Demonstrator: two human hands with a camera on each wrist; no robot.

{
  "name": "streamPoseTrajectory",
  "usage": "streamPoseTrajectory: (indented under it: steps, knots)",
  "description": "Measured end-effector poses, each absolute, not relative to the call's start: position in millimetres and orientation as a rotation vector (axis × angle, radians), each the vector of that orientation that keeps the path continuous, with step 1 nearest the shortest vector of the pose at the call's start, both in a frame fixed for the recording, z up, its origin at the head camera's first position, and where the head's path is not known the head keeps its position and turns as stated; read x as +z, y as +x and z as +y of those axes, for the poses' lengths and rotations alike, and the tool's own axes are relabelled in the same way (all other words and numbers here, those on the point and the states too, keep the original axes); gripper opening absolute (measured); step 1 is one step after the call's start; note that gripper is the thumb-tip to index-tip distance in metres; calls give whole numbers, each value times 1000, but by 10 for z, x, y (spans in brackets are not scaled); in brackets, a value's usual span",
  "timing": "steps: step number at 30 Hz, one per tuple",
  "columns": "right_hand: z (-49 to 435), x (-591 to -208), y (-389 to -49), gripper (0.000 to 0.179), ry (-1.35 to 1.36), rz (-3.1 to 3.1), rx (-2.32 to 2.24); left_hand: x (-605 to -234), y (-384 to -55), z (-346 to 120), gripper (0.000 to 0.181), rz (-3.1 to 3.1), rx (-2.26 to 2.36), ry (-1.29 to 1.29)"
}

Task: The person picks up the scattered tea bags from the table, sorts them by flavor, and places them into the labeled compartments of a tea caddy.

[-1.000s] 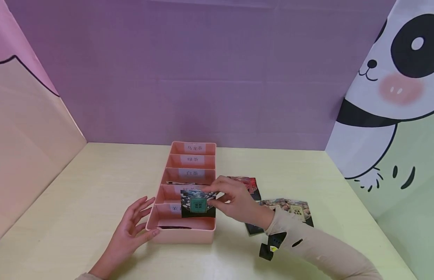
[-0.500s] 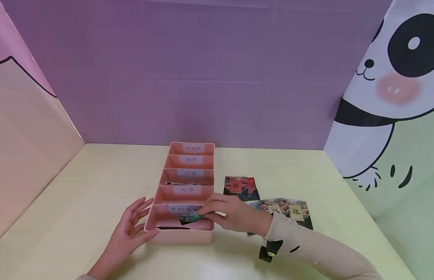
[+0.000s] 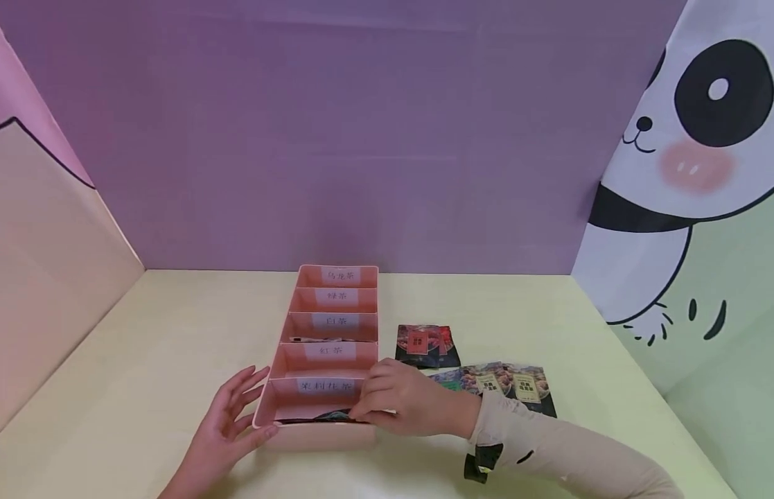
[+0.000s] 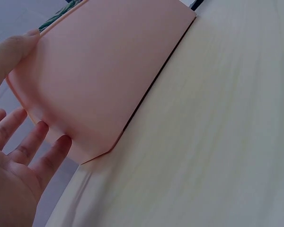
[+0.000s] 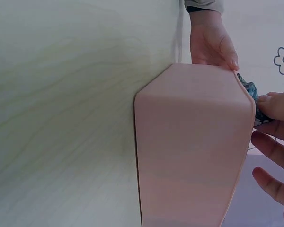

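Five labels [image 3: 335, 321], nearest 茉莉花茶, line the pink box [image 3: 321, 437], right grip [image 3: 408, 400] pinching a packet [image 5: 248, 87], left grip [image 3: 227, 419] spread

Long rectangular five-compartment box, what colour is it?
The long rectangular box is light pink, clearest in the head view.

Touches a pink box [image 4: 104, 71] at its near left corner with the left hand [image 4: 12, 175], thumb on the rim, fingertips against the left wall. Shows a pale table [image 4: 217, 123] beneath and, beyond the rim, a partly hidden green packet [image 4: 58, 15].
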State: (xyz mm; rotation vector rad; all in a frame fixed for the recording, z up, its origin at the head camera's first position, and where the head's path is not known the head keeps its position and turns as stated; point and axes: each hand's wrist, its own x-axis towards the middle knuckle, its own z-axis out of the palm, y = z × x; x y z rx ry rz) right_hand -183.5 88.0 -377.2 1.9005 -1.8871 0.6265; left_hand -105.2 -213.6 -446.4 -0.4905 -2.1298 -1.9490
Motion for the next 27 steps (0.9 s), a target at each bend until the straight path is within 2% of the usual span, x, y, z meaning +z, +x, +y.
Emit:
streamPoseTrajectory:
  steps: [4, 10, 27]
  knots:
    - [881, -3769, -1802, 17, 1945, -1883, 617, -4510, -1037, -2135, 82, -2135, -1958, -457]
    - [890, -3810, -1792, 13, 1985, -1925, 693, -4554, -1073, -2145, 83, -2073, -1967, -556]
    - [925, -3716, -1843, 17, 2028, -1997, 613, -4455, -1045, -2135, 85, -2151, -1944, -494]
